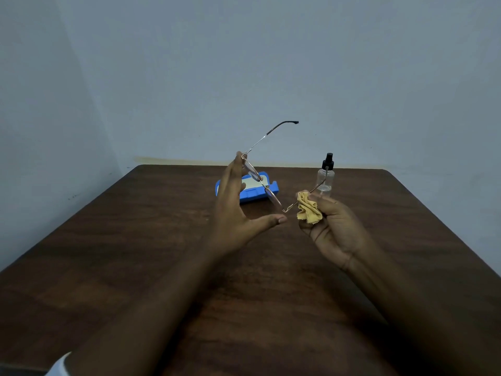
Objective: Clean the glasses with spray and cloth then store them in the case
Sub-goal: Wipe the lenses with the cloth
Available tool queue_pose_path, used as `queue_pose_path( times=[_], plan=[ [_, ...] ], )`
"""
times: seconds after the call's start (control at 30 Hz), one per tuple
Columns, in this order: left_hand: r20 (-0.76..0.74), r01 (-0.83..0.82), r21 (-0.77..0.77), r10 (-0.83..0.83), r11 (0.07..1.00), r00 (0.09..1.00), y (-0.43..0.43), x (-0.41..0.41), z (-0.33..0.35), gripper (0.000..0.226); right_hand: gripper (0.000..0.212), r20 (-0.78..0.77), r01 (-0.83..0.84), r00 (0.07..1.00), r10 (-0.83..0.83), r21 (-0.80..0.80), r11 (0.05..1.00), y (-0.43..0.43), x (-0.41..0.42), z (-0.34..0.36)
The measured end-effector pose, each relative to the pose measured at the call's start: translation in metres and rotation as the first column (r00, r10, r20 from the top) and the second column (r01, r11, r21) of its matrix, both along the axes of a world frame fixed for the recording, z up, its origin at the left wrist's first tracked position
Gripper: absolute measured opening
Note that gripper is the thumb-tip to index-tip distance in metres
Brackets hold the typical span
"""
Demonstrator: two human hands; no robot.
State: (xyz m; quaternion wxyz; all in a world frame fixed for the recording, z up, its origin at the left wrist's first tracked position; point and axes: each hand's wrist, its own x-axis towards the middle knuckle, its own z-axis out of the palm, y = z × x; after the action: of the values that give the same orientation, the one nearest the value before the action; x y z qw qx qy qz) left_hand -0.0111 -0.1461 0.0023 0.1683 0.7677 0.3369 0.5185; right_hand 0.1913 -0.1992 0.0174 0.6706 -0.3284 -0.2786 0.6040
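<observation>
Left hand [238, 210] spans thin gold wire-framed glasses [261, 183] between fingertips and thumb above the wooden bench [135, 240]. Right hand [333, 226] grips a crumpled yellow cloth [307, 208] beside them. An open blue case [257, 196] lies behind the left hand.

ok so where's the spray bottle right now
In the head view the spray bottle stands upright on the table, right of centre, just beyond the right hand and right of the blue case.

The left forearm [151, 302] and right forearm [406, 302] are bare; a white sleeve [58, 366] edges the left one.
</observation>
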Motion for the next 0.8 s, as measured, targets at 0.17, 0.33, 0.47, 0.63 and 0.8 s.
queue_pose_path(
  times=[0.17,0.33,0.47,0.63,0.8],
  plan=[
    [-0.007,-0.033,0.021,0.033,0.999,0.999,0.004,0.002,-0.004,0.144,0.014,0.013,-0.038,0.999,0.038,-0.003,0.999,-0.001,-0.003,-0.001],
    [-0.014,-0.055,0.054,0.056,0.997,0.998,0.008,0.002,-0.006,0.144,0.015,-0.018,-0.055,0.998,0.055,-0.010,0.998,-0.001,-0.004,-0.003],
    [-0.006,-0.061,0.104,0.062,0.993,0.998,0.007,0.002,-0.007,0.131,0.014,-0.013,-0.046,0.999,0.046,-0.012,0.999,0.001,-0.004,-0.005],
    [0.019,-0.058,0.144,0.056,0.988,0.998,0.006,0.001,-0.007,0.123,0.014,0.006,-0.048,0.999,0.048,-0.004,0.999,0.001,-0.003,-0.006],
    [0.093,-0.051,0.170,0.035,0.984,0.995,0.014,0.001,-0.012,0.102,0.024,0.060,-0.056,0.997,0.054,0.024,0.998,0.003,0.000,-0.008]
  ],
)
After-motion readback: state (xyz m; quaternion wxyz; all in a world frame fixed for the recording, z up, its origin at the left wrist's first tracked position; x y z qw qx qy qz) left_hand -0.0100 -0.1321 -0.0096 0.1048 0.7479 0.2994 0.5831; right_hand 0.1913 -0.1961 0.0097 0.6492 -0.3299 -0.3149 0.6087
